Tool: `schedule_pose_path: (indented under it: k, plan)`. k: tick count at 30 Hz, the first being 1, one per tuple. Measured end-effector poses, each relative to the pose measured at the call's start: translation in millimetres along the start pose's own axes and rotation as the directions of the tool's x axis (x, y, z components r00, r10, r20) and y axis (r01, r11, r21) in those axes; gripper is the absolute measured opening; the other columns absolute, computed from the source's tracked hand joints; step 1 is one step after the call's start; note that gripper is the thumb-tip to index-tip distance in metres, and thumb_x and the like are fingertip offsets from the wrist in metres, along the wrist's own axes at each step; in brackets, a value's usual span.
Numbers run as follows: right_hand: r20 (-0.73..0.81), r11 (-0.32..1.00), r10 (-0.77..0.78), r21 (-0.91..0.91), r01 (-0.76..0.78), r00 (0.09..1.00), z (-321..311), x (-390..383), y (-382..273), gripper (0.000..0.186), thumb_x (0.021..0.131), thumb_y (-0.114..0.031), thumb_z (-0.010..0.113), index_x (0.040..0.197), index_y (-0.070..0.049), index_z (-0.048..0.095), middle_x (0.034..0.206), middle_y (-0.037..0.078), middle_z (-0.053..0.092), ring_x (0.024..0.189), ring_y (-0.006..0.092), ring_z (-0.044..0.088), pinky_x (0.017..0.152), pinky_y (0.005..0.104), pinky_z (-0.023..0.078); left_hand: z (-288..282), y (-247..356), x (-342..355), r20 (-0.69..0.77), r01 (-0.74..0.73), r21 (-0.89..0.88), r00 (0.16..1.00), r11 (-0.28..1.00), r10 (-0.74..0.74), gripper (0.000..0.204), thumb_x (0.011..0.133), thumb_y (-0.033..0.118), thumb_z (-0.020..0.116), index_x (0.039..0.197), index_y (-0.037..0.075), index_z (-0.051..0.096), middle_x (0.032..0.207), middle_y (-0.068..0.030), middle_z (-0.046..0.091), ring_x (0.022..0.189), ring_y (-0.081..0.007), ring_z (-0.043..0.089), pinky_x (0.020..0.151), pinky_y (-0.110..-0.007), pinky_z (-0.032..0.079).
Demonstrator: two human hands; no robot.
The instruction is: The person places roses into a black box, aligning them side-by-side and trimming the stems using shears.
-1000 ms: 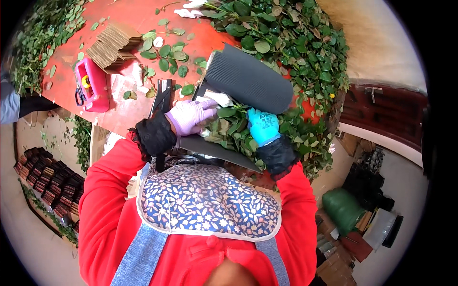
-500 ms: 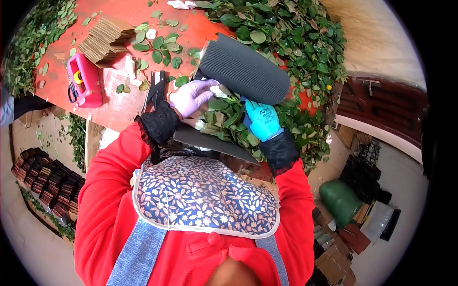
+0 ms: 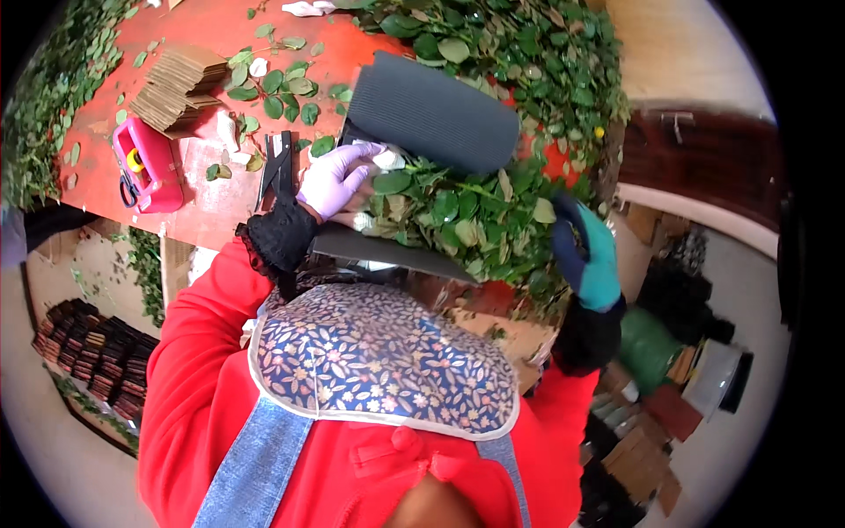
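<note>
Left hand, lavender-gloved, centre of frame: fingers extended to the upper of two pale flower heads; whether they grip cannot be told. Right hand, teal-gloved, right of centre: upright beside the leafy stems, fingers curved, parted from thumb. Stems lie at centre, below one ribbed dark sheet. Upper left: one pink holder containing one yellow tape roll.

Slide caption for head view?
Purple-gloved left hand at a white flower head, blue-gloved right hand beside leafy rose stems.
</note>
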State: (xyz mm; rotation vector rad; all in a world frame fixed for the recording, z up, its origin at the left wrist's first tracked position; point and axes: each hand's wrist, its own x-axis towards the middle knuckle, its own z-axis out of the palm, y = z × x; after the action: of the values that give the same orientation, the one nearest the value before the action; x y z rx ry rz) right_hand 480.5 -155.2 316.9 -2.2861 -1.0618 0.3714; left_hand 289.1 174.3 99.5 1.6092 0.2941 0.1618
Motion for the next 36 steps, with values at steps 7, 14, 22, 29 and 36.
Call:
schedule_pose_path:
  k: [7, 14, 22, 29, 36]
  plan:
    - [0.245, 0.878, -0.343, -0.259, 0.402, 0.907, 166, 103, -51, 0.032, 0.092, -0.032, 0.068, 0.110, -0.006, 0.067, 0.089, 0.014, 0.071, 0.076, 0.0332, 0.070, 0.068, 0.0481, 0.053, -6, 16, -9, 0.057, -0.177, 0.241, 0.984, 0.954, 0.168, 0.049, 0.090, -0.007, 0.057, 0.137, 0.007, 0.061, 0.125, -0.0137, 0.068, 0.112, -0.0263, 0.068, 0.099, -0.035, 0.054]
    - [0.338, 0.880, -0.225, -0.333, 0.340, 0.914, 200, 92, 14, 0.028, 0.092, -0.032, 0.068, 0.107, -0.009, 0.069, 0.095, 0.014, 0.072, 0.084, 0.0340, 0.071, 0.074, 0.0475, 0.055, 0, 14, -11, 0.057, -0.098, 0.164, 0.994, 0.982, 0.090, 0.043, 0.095, -0.006, 0.057, 0.136, 0.009, 0.062, 0.122, -0.0092, 0.070, 0.103, -0.0206, 0.071, 0.092, -0.032, 0.057]
    - [0.251, 0.999, -0.021, -0.026, 0.028, 0.968, 212, 85, 20, 0.013, 0.094, -0.020, 0.064, 0.101, -0.010, 0.071, 0.088, 0.011, 0.071, 0.075, 0.0289, 0.068, 0.065, 0.0432, 0.052, -2, 3, -9, -0.119, 0.077, -0.106, 0.989, 0.991, -0.089, 0.038, 0.097, 0.013, 0.072, 0.130, 0.001, 0.058, 0.103, -0.0091, 0.071, 0.088, -0.0128, 0.069, 0.082, -0.028, 0.056]
    - [0.128, 0.989, -0.125, -0.060, 0.134, 0.984, 211, 75, 23, 0.013, 0.093, -0.018, 0.061, 0.099, -0.009, 0.068, 0.090, 0.011, 0.068, 0.080, 0.0309, 0.068, 0.069, 0.0457, 0.053, -14, 9, -5, -0.184, 0.018, -0.088, 0.982, 0.996, -0.034, 0.011, 0.098, 0.010, 0.069, 0.091, 0.001, 0.065, 0.088, -0.0033, 0.070, 0.078, -0.0084, 0.062, 0.072, -0.026, 0.051]
    - [0.017, 0.975, -0.218, -0.044, 0.218, 0.976, 205, 73, 19, 0.027, 0.095, -0.026, 0.065, 0.116, -0.009, 0.063, 0.112, 0.018, 0.066, 0.096, 0.0389, 0.066, 0.084, 0.0505, 0.052, -57, -10, -31, -0.280, 0.037, -0.025, 0.959, 0.999, -0.043, 0.009, 0.106, 0.012, 0.052, 0.110, 0.007, 0.059, 0.097, -0.0034, 0.065, 0.080, -0.0080, 0.059, 0.072, -0.023, 0.048]
